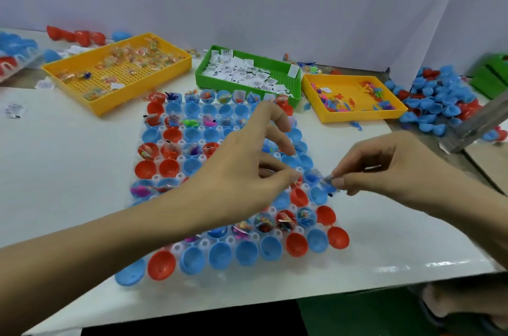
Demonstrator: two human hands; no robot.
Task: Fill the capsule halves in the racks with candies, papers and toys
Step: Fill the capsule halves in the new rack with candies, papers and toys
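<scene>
Both hands hang over the middle of a clear rack (176,249) full of little cups. Her right hand (390,168) pinches a small paper (330,181) between thumb and fingertips, just above a blue cup (318,194) near the right side of the rack. The left hand (247,170) reaches across the rack, and its thumb and first finger come together close beside the right hand. I cannot tell if the left hand holds anything; its other fingers are spread and lifted.

The cups are red and blue halves. Some hold candy bags, papers and tiny toys. Others are bare inside, like the seven in the row nearest the person, under the left arm: one blue, one red, three blue, one red, one blue.

Three trays sit beyond the hands. Far past the left hand is a big yellow tray (68,75) with clear candy bags (143,56). Straight past both hands is a green tray (203,78) with many white folded papers (242,71). Past the right hand is a smaller yellow tray (365,115) with little bright toys (338,103).

Off to the right of the right hand lies a pile of loose cups (439,104), mostly blue with some red. More red and blue cups (77,34) lie far off to the left, behind the big yellow tray. Everything rests on a white table (68,165).
</scene>
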